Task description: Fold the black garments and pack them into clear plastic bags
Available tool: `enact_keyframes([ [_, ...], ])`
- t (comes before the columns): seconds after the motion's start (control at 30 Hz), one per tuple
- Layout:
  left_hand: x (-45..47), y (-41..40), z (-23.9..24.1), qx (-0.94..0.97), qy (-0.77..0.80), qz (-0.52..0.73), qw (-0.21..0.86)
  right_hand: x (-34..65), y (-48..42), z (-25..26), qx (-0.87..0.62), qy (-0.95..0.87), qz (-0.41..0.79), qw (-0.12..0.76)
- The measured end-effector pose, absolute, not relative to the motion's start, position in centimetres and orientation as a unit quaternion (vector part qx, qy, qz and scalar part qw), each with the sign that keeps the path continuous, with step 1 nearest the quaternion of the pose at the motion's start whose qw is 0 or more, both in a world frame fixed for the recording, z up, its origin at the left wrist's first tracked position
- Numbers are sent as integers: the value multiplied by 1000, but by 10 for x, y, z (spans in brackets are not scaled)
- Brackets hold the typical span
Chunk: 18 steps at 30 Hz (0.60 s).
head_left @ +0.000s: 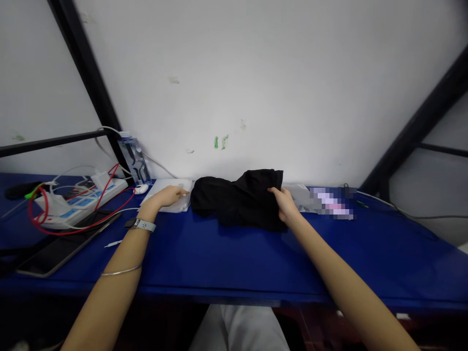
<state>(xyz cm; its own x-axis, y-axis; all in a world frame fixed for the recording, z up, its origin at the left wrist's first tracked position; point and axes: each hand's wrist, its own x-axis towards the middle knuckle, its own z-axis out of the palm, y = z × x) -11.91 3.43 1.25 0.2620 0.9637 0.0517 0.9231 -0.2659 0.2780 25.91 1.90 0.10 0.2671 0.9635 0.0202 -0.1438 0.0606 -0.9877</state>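
A black piece of cloth (237, 200), perhaps a garment, lies bunched on the blue table against the wall. At its right end my right hand (283, 201) is closed on the fabric, thumb on top, and the cloth's upper right corner stands up a little. My left hand (171, 196) is at the cloth's left side, over a white packet with a clear plastic edge (161, 185). Its fingers reach out toward the cloth, with a small gap between fingertips and fabric; nothing shows in them.
On the left are a power strip (78, 202) with red and white cables, a dark tablet (66, 243), a white earbud case (141, 188) and a clear bottle (134, 158). A plastic bag (302, 197) lies right of the cloth. Black frame bars (89, 87) slant at both sides.
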Motion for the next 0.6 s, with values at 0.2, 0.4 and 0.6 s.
enact_keyframes([
  [0.2, -139, 31, 16, 795, 575, 70, 179, 260, 16, 2, -486, -439, 468, 593],
  [0.4, -83, 7, 34, 808, 484, 250, 225, 255, 7, 11, -422, -560, 455, 549],
  [0.6, -24, -6, 36, 849, 372, 321, 196, 248, 2, 16, -389, -680, 415, 462],
])
